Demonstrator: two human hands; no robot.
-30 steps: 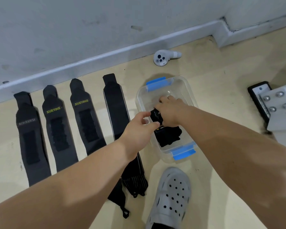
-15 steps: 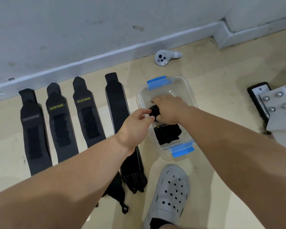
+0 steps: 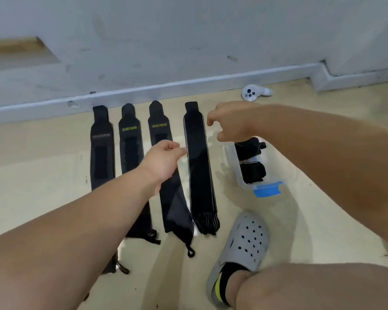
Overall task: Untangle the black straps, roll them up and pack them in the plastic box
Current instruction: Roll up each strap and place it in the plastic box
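Black fabric straps (image 3: 130,142), four in number, lie flat and parallel on the beige floor (image 3: 43,153), narrow ends toward the grey wall (image 3: 188,41). We judge them to be untangled stock laid out for rolling.

The rightmost striped strap (image 3: 198,164) lies nearest the clear plastic box with blue latches (image 3: 268,191); we take it as next in line.

Two rolled black straps (image 3: 253,173) sit side by side inside the box, already packed.

- **Left hand (image 3: 164,159):** fingers loosely curled, tips at the striped strap's left edge. We cannot tell whether they pinch it.
- **Right hand (image 3: 233,124):** hovers above the box's far end, fingers loosely bent, holding nothing.
- **Hidden:** the right forearm covers the box's far latch and much of its rim. The left forearm and hand cover parts of the three left-hand straps. Blur leaves the leftmost strap's lettering unreadable to us.
- **Also present:** a white handheld controller (image 3: 254,93) near the skirting, and a grey perforated clog (image 3: 246,240).
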